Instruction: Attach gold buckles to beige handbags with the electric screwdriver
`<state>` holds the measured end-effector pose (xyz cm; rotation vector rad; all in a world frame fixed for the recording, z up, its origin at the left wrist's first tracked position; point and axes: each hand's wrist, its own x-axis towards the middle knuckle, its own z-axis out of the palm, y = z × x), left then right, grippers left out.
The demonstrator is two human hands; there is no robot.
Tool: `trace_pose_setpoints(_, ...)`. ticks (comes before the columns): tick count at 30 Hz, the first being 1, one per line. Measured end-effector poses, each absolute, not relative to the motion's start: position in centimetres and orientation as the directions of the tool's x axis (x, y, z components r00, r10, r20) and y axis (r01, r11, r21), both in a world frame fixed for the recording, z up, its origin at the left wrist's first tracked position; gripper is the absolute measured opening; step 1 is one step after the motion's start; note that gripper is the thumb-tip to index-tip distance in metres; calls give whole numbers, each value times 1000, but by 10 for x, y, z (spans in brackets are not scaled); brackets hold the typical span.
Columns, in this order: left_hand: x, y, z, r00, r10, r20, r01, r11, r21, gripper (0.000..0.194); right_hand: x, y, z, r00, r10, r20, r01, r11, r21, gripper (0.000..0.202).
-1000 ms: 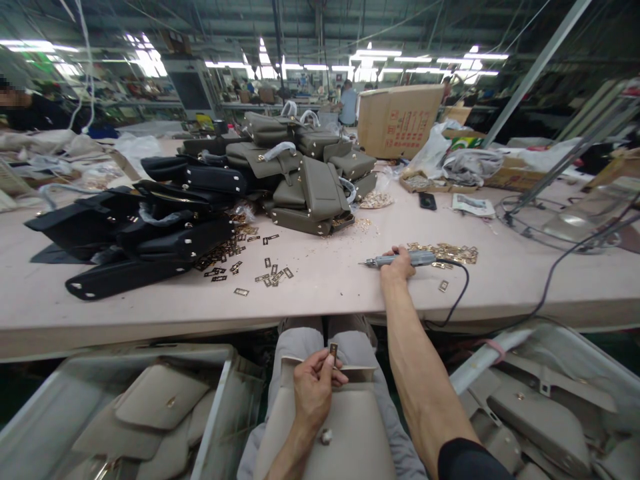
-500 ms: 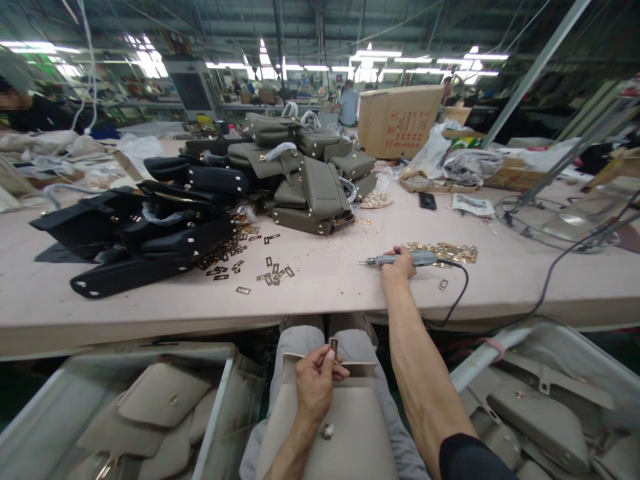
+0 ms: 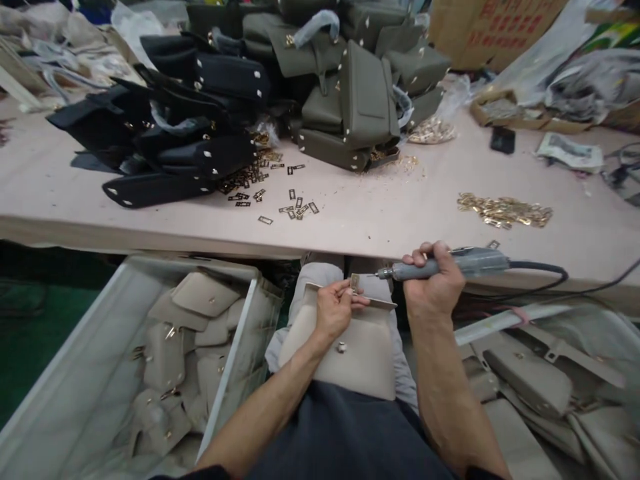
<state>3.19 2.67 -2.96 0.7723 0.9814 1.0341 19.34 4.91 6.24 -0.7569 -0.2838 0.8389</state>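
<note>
Across my lap lies a beige handbag (image 3: 345, 363) with a small metal clasp (image 3: 342, 347) on its front. My left hand (image 3: 336, 307) rests at the bag's upper edge, its fingers pinching a small rectangular metal plate (image 3: 354, 281) that stands upright. My right hand (image 3: 435, 280) is wrapped round a grey electric screwdriver (image 3: 417, 269), held level in front of the table edge. The tool's thin bit points left, a little apart from the plate. A dark cord (image 3: 540, 267) runs from its back end to the right.
Black handbags (image 3: 165, 153) and olive handbags (image 3: 365, 100) are heaped on the table (image 3: 350, 220). Loose dark plates (image 3: 300, 207) and a pile of gold plates (image 3: 505, 210) lie before them. Bins of beige bag pieces, one left (image 3: 240, 333), one right (image 3: 490, 323), flank my legs.
My right hand has lifted the electric screwdriver off the table and brought it back toward the bag. My left hand still pinches the plate. The view has tipped downward.
</note>
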Motion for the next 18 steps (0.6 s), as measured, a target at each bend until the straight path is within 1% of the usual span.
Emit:
trace_pose_setpoints(3,33,27,-26,178,934,-309,-327,352,877,28,169,35,61,651,759,11,-502,441,-744,27)
trace_pose_setpoints(6,34,27,-23,152,931,-331,-330,363,871,27,156,33,61,658,751,58,-444,449,-775,27)
trace_pose_setpoints(13,34,27,-20,143,937,-318,-318,348,882,22,141,31,56,666,737,116,-359,453,-816,25)
trace_pose_setpoints(15,33,26,-20,146,937,-318,-314,348,883,22,137,31,55,667,732,141,-337,465,-818,22)
trace_pose_setpoints(18,34,27,-21,151,936,-318,-310,351,884,21,132,30,54,663,715,222,-265,502,-823,16)
